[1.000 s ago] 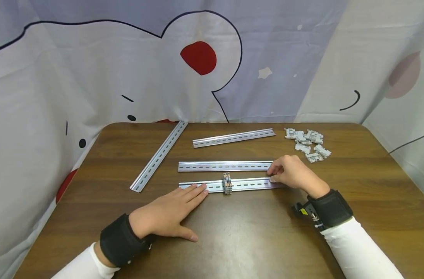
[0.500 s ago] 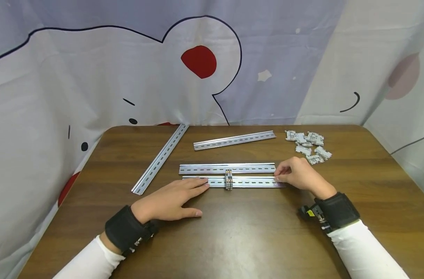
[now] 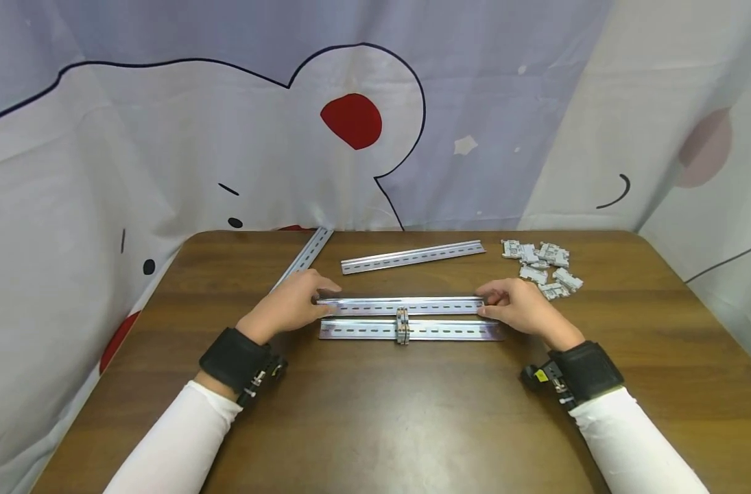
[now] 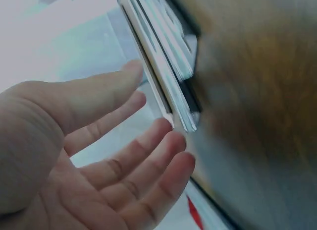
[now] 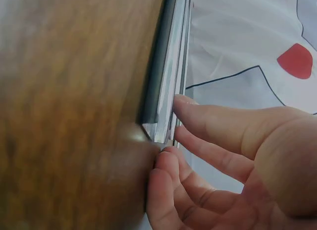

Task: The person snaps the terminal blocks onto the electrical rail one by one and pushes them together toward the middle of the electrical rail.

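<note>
Behind the brown, wood-grained worktop [image 3: 375, 425] I see a pale printed cloth [image 3: 258, 137] — it bears a red patch [image 3: 352, 121], a small white star [image 3: 465, 145] right of that, and a dull pink shape [image 3: 705, 147] farther right.

Left hand [image 3: 289, 307] and right hand [image 3: 518, 307] level, well apart.
We see left fingers [image 4: 166, 188] loosely extended, left thumb [image 4: 94, 98] spread; right fingers [image 5: 161, 190] curled, right thumb [image 5: 218, 123] opposite; forearms [image 3: 177, 436] slanting inward.
</note>
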Demonstrator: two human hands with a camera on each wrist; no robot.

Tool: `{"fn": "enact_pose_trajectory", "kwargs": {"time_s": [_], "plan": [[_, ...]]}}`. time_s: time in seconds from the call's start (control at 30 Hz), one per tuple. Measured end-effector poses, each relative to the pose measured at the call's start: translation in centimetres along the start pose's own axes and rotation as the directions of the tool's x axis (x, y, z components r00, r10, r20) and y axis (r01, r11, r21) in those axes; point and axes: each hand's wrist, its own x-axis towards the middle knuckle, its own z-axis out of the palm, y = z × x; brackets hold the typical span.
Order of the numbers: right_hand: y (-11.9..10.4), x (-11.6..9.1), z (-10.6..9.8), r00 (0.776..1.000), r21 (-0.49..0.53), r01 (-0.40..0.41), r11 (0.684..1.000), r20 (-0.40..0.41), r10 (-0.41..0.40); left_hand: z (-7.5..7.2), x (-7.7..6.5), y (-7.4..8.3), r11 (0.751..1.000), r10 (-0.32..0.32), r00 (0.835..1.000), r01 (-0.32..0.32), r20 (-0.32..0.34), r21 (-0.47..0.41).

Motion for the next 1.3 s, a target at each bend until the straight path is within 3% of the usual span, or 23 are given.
{"fn": "enact_pose_trajectory", "kwargs": {"time_s": [0.17, 0.33, 0.47, 0.63, 0.9, 1.07, 1.3], "plan": [[0.0, 0.4, 0.1, 0.999, 0.035, -0.016, 0.999, 0.032, 0.015, 0.6, 0.7, -1.3, 0.999, -0.03, 0.999, 0.03, -0.013, 0.021], [0.0, 0.5, 0.1, 0.999, 0.062, -0.039, 0.997, 0.031, 0.037, 1.2, 0.9, -1.5, 0.996, -0.078, 0.996, 0.08, -0.05, 0.043], [0.0, 0.7, 0.2, 1.0, 0.1, -0.019, 0.995, 0.007, 0.019, 1.3, 1.0, -1.3, 0.993, -0.117, 0.989, 0.117, -0.095, -0.006], [0.3, 0.7, 0.3, 1.0, 0.156, -0.03, 0.987, -0.005, 0.031, 1.3, 1.0, -1.1, 0.989, -0.131, 0.981, 0.119, -0.143, -0.086], [-0.3, 0.6, -0.8, 0.997, 0.381, -0.068, 0.922, -0.003, 0.075, -0.2, 1.1, -0.9, 0.977, -0.161, 0.972, 0.132, -0.173, -0.166], [-1.4, 0.0, -2.4, 0.999, 0.373, -0.048, 0.927, -0.002, 0.053, -2.7, 0.0, 0.4, 0.963, -0.158, 0.976, 0.119, -0.151, -0.242], [-2.9, -2.9, -4.2, 0.993, 0.394, 0.008, 0.919, 0.107, -0.055, -4.8, -4.0, 2.5, 0.966, -0.142, 0.989, 0.126, -0.053, -0.227]]}}
